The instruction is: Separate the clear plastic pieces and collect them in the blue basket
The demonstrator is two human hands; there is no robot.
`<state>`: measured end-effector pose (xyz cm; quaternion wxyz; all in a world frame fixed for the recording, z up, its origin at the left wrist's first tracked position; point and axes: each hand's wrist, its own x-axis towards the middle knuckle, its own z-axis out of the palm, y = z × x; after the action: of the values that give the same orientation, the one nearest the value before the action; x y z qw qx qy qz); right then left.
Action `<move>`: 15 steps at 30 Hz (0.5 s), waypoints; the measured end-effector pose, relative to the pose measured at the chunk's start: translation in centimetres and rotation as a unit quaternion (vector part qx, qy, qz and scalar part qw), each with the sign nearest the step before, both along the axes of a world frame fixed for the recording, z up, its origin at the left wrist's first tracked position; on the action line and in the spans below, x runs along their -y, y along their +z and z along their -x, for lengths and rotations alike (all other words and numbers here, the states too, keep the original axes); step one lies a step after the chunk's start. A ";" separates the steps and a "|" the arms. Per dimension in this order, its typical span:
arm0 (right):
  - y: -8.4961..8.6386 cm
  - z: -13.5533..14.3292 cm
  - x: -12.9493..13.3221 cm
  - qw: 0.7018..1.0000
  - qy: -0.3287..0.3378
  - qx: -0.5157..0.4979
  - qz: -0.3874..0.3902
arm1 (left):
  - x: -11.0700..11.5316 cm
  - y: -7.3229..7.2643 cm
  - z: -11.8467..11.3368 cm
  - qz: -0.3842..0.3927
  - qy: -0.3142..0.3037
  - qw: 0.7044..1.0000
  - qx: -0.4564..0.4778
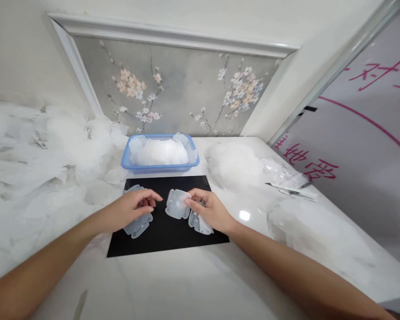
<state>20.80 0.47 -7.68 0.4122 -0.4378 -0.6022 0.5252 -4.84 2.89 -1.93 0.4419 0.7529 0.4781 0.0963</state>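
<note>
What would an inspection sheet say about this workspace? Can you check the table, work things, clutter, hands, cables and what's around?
Surface: white table, glossy, with a black mat lying on it.
Job's things: three translucent notched pieces: a held piece, a right piece and a left piece.
Clutter: whitish heap at left, blurred; filled blue basket; another pale pile right of it.
Hands: right hand pinches the held piece; left hand is over the left piece, fingers loosely bent, contact unclear.
Cables: nothing seen.
Surroundings: framed floral panel behind; board with pink writing at right.
</note>
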 end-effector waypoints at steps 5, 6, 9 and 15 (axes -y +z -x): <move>0.2 -0.9 -1.1 0.981 0.021 -0.127 0.143 | -0.2 0.9 1.4 -0.038 -0.080 0.985 -0.148; 0.1 -1.0 -1.3 0.976 0.021 -0.145 0.161 | -0.2 0.8 1.4 -0.036 -0.081 0.983 -0.160; -0.1 -1.3 -1.7 0.966 0.023 -0.178 0.185 | -0.3 0.3 1.3 -0.039 -0.082 0.981 -0.172; 0.1 -1.3 -1.6 0.965 0.025 -0.182 0.189 | -0.4 0.1 0.2 -0.036 0.008 0.999 -0.038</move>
<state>22.08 2.09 -7.62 0.4110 -0.3900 -0.4175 0.7104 -5.08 3.30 -1.85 0.3956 0.7674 0.4968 0.0882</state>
